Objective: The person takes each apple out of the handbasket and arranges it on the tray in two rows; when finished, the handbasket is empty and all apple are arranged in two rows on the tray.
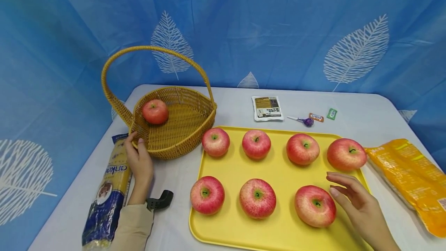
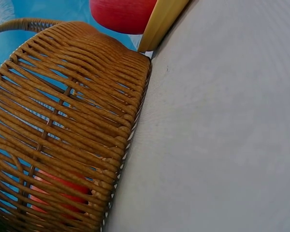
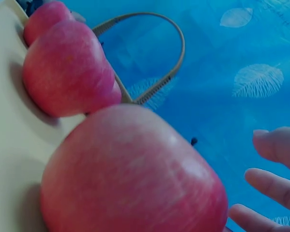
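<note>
My left hand (image 1: 140, 165) is at the near left rim of a brown wicker basket (image 1: 181, 148), holding it with thumb and fingers. One red apple (image 1: 155, 112) lies inside the basket, at its left; the left wrist view shows the wickerwork (image 2: 72, 121) close up, without the hand. On a yellow tray (image 1: 278, 183), several apples stand in two rows. My right hand (image 1: 359, 204) hovers at the tray's right, fingers spread and slightly bent, holding nothing. It is beside the front right apple (image 1: 315, 206), which looms large as an apple (image 3: 135, 179) in the right wrist view.
Left of the tray lies a blue and gold packet (image 1: 109, 193). An orange bag (image 1: 412, 181) lies at the right. Behind the tray are a white sachet (image 1: 267, 108), a lollipop (image 1: 308, 122) and two small wrapped sweets (image 1: 316, 117). A blue leaf-patterned curtain (image 1: 244, 30) hangs behind.
</note>
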The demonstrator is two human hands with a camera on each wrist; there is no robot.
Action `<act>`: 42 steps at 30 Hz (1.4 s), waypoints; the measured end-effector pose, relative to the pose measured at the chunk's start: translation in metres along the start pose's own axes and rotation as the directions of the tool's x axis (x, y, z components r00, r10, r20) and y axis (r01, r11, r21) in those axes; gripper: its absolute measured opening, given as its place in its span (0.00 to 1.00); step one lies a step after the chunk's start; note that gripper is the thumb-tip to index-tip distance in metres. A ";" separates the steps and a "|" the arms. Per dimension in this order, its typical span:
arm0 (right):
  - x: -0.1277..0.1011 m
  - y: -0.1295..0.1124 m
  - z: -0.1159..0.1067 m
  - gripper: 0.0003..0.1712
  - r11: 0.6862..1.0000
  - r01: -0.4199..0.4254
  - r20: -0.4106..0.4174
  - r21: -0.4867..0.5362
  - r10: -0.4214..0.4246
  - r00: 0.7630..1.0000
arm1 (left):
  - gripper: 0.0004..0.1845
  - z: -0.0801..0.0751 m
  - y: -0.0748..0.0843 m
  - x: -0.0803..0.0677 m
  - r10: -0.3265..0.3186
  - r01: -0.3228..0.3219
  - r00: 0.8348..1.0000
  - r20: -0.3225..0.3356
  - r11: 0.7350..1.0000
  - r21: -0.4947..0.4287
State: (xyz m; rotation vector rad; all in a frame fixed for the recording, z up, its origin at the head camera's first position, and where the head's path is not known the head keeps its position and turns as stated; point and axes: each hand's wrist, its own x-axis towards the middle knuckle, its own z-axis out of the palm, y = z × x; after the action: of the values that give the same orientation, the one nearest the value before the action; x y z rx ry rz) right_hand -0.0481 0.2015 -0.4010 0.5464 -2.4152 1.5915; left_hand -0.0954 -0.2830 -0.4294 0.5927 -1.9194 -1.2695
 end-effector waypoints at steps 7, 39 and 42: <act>0.005 -0.007 -0.002 0.19 0.995 0.009 -0.011 0.100 -0.008 1.000 | 0.19 0.000 -0.001 0.001 0.016 -0.016 1.000 -0.003 1.000 0.012; 0.116 -0.064 0.059 0.21 0.979 0.133 0.493 -0.153 -0.041 0.869 | 0.19 0.000 -0.002 0.001 0.021 -0.021 1.000 0.005 1.000 0.000; 0.133 -0.067 0.072 0.22 0.987 0.098 0.551 -0.127 -0.012 0.834 | 0.19 0.000 -0.002 0.001 0.026 -0.026 1.000 0.004 1.000 0.001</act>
State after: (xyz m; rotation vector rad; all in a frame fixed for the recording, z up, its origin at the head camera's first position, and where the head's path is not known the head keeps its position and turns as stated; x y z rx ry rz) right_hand -0.1392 0.0866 -0.3259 1.1720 -2.8511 1.3414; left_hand -0.0963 -0.2845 -0.4307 0.5642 -1.9255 -1.2541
